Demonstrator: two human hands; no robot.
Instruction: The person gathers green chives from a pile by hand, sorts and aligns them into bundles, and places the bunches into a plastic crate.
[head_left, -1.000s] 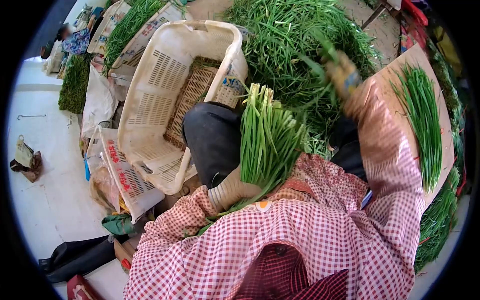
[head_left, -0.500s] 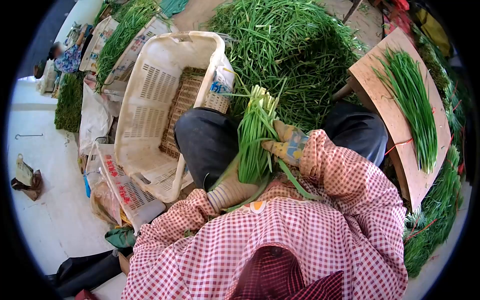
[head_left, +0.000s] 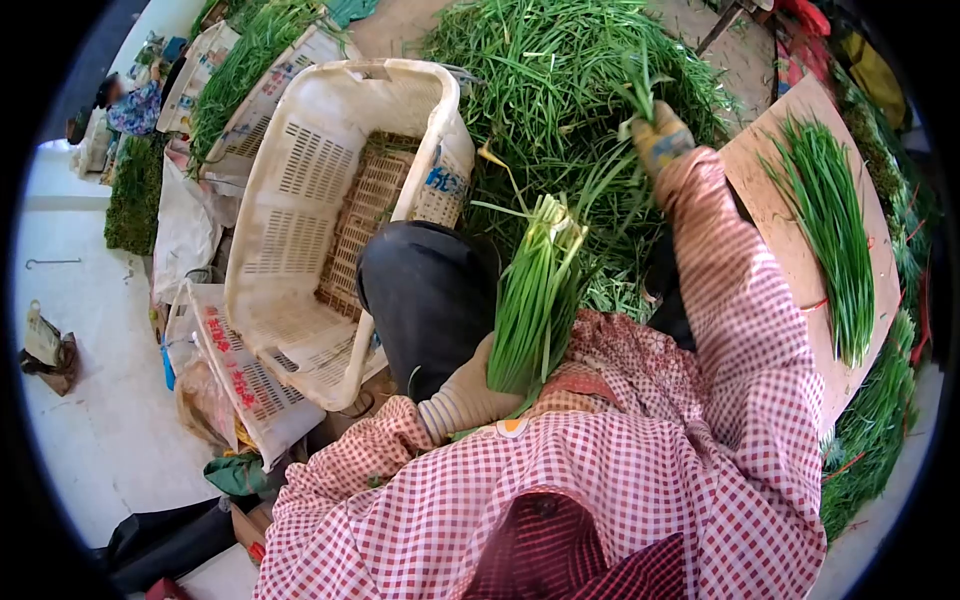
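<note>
My left hand (head_left: pixel 473 390), in a pale striped glove, is closed around the lower end of a bunch of green chives (head_left: pixel 540 300). The bunch stands up in front of my body, white cut ends at the top and long leaves downward. Out at the edge of the big chive pile (head_left: pixel 550 80), my right hand (head_left: pixel 660 143) wears a stained yellow and blue-grey glove. Its fingers are closed on a small wisp of chive leaves (head_left: pixel 640 92), slightly blurred. My left fingers are mostly hidden behind the bunch.
A large off-white plastic basket (head_left: pixel 285 215) leans beside my left knee. On my right, a board (head_left: pixel 750 150) carries a neat chive bundle (head_left: pixel 825 240), with more tied greens (head_left: pixel 870 460) beyond it. Crates of greens and another person (head_left: pixel 135 108) are at the far left.
My right hand has left the bunch and reached forward and right to the pile, now with a few leaves in it. The left hand still holds the bunch, shifted slightly right.
</note>
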